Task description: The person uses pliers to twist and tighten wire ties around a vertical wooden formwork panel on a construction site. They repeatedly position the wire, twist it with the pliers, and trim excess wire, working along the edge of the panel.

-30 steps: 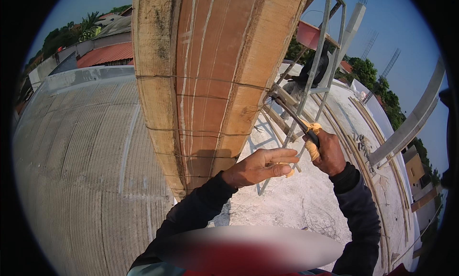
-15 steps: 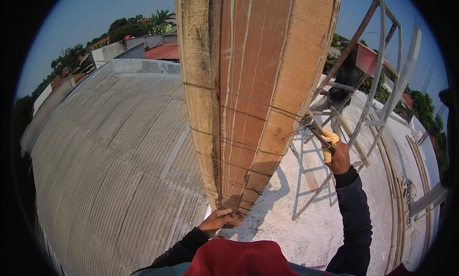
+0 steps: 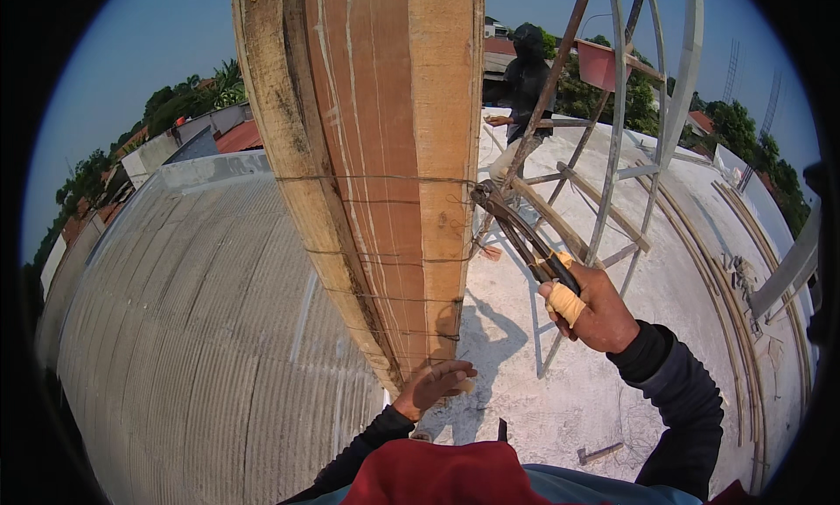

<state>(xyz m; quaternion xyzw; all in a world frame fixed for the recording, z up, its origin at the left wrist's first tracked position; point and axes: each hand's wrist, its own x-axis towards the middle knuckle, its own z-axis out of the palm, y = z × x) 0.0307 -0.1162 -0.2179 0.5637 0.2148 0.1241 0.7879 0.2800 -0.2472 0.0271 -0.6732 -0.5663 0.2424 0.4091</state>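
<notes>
The person wears dark long sleeves to the wrists; the right hand has tan tape around one finger, the left hand is bare. At 6 o'clock shows a red garment over light blue cloth.

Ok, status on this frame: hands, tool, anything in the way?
Right hand shut on pincers, their head at the tie wire. Left hand braces the wooden column form low down. Nothing between tool and wire.

tan wooden column, grey corrugated roof
</notes>
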